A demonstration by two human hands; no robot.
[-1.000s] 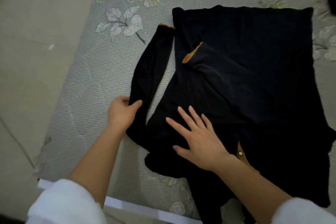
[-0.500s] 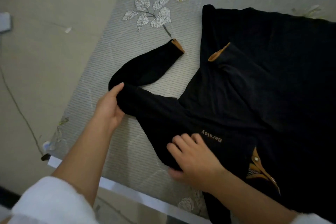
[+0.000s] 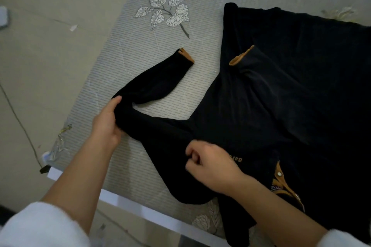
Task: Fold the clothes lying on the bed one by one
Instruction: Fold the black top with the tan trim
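Left hand (image 3: pixel 106 124) grips bend of sleeve (image 3: pixel 158 84), thumb on top of cloth. Right hand (image 3: pixel 210 164), fingers curled, pinches black top (image 3: pixel 301 96) at shoulder. Top lies spread on bed (image 3: pixel 130 50); sleeve doubled out to side, tan cuff (image 3: pixel 187 55) toward body. Advice: anchor shoulder, carry sleeve straight across chest, lay flat, smooth creases.

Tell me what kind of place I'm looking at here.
Most likely a bedroom: a black garment is spread on a mattress with a grey floral cover, and pale floor tiles run beside it.
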